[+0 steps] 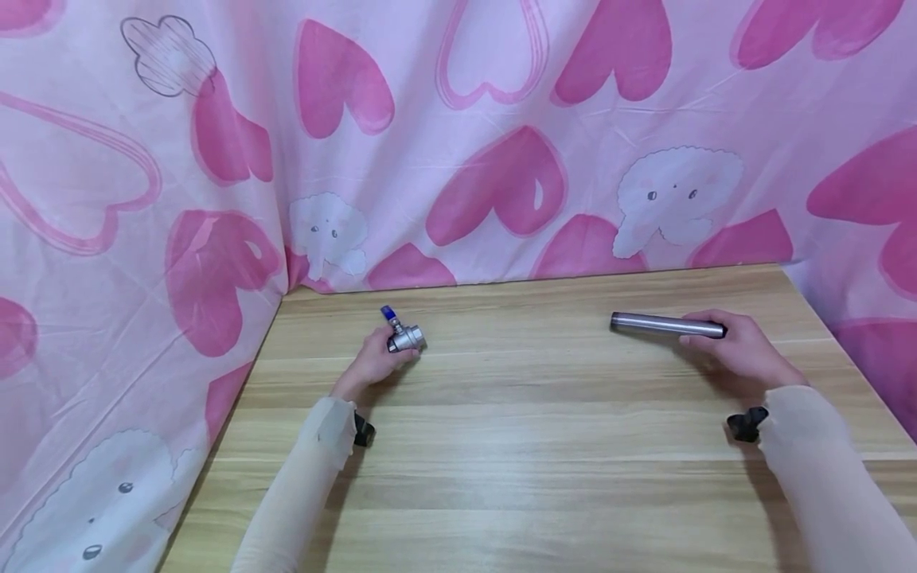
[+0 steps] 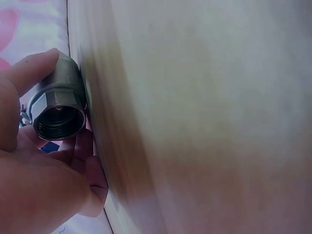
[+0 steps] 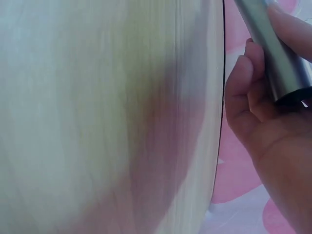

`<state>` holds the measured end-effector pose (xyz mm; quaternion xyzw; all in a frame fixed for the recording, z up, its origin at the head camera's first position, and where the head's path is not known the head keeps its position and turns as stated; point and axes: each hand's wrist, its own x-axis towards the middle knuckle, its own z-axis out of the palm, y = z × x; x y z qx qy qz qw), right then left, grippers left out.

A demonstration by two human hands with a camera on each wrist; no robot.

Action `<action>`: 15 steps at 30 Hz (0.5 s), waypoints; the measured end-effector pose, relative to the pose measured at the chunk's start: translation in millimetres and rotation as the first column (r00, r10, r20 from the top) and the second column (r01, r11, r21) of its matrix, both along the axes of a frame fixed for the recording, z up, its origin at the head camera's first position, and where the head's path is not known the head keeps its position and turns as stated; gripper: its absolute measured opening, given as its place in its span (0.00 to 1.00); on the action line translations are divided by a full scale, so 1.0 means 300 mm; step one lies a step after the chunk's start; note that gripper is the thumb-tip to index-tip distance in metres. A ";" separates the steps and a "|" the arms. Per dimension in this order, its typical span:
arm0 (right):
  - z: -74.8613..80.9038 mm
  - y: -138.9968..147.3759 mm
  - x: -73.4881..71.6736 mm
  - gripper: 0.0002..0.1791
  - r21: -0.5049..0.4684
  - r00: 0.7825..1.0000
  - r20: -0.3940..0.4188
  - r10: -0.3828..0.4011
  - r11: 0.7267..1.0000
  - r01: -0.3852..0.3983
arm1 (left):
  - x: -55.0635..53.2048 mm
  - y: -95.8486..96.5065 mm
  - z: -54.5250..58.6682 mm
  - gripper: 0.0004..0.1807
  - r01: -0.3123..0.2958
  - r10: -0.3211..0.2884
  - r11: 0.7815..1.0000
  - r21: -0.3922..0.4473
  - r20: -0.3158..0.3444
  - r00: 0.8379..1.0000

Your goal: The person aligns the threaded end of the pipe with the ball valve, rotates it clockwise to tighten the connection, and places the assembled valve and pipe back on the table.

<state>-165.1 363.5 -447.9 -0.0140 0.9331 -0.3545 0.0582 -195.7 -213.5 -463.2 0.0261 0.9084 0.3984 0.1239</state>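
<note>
On the left side of the table, my left hand (image 1: 376,357) grips a metal ball valve (image 1: 407,338) whose blue-tipped lever handle points up and away. In the left wrist view, the threaded opening of the ball valve (image 2: 58,114) faces the camera, with the thumb over its body and fingers behind it. Toward the right, my right hand (image 1: 745,348) holds a straight steel pipe (image 1: 662,324) by its right end. The pipe's dark left end extends toward the middle of the table. The right wrist view shows thumb and fingers around the pipe (image 3: 280,58).
The wood-grain table (image 1: 516,446) spreads beneath both arms. A pink curtain (image 1: 494,143) with hearts and white animal figures hangs behind it and along both sides. A black wrist camera (image 1: 364,430) sits on the left wrist, and another black camera (image 1: 747,424) on the right.
</note>
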 end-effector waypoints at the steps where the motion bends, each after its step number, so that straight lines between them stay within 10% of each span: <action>1: -0.001 -0.001 0.001 0.30 -0.002 1.000 -0.012 -0.001 1.000 0.001 | 0.001 0.000 -0.001 0.29 0.005 -0.005 1.000 -0.004 -0.007 1.000; 15: -0.018 -0.021 0.008 0.34 -0.101 0.996 -0.018 -0.088 0.991 0.086 | 0.007 0.002 0.002 0.27 0.009 -0.009 1.000 0.027 -0.012 1.000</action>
